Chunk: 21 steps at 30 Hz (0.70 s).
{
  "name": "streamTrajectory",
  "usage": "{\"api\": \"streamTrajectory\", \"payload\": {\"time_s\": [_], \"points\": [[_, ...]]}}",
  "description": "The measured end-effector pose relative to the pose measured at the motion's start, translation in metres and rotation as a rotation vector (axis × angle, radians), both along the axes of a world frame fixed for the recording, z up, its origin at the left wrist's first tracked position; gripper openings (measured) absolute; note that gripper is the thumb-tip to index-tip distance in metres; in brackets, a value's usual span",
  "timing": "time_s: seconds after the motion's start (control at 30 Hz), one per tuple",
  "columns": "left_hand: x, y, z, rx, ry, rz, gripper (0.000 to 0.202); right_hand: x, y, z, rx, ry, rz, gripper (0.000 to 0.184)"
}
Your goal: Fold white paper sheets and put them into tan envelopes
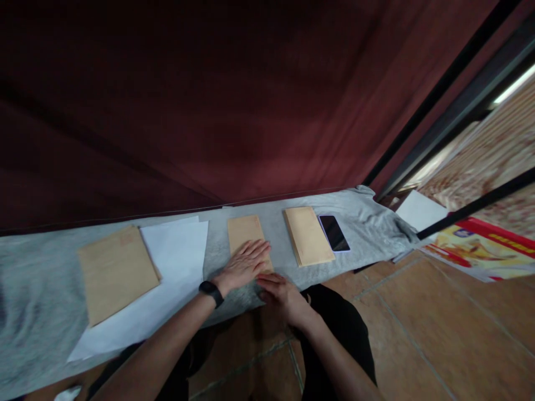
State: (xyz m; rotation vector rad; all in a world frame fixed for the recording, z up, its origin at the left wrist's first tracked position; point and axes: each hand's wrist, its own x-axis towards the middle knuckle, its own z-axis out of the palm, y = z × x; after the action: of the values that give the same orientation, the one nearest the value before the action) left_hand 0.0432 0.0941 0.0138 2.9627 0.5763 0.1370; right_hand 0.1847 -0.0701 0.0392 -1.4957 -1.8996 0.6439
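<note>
My left hand lies flat with its fingers stretched out on a brown envelope in the middle of the grey cloth. A black band sits on that wrist. My right hand rests at the envelope's near end, fingers curled at its edge; whether they pinch it I cannot tell. A stack of brown envelopes lies just to the right, apart from both hands.
A dark phone lies right of the stack. At the left, a large brown envelope sits beside white paper sheets. A dark red curtain hangs behind. Tiled floor, white paper and colourful printed sheets are at right.
</note>
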Motion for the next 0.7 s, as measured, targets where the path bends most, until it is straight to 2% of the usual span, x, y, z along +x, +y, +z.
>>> {"api": "streamTrajectory", "payload": {"time_s": [0.07,0.17,0.3,0.4,0.53,0.63,0.7], "points": [[-0.004,-0.008,0.002,-0.016,0.008,-0.017,0.054,0.006,0.0,0.006,-0.028,0.079,-0.069,0.027],[-0.009,-0.022,0.004,-0.034,0.005,-0.038,0.054,0.012,0.0,0.008,-0.064,0.124,-0.199,0.027],[-0.017,-0.044,0.007,-0.056,-0.037,-0.034,0.054,0.014,0.005,0.006,-0.006,0.164,-0.292,0.029],[-0.025,-0.06,0.008,-0.053,-0.081,-0.02,0.054,0.011,0.009,0.01,0.02,0.174,-0.225,0.03],[-0.032,-0.077,0.006,-0.038,-0.146,0.013,0.046,0.005,0.021,0.028,-0.01,0.111,-0.105,0.037],[-0.028,-0.089,0.004,-0.033,-0.171,0.086,0.039,-0.002,0.039,0.038,-0.015,0.009,0.017,0.041],[-0.022,-0.098,0.001,-0.044,-0.107,0.144,0.039,-0.006,0.054,0.037,-0.01,-0.06,0.091,0.044]]}}
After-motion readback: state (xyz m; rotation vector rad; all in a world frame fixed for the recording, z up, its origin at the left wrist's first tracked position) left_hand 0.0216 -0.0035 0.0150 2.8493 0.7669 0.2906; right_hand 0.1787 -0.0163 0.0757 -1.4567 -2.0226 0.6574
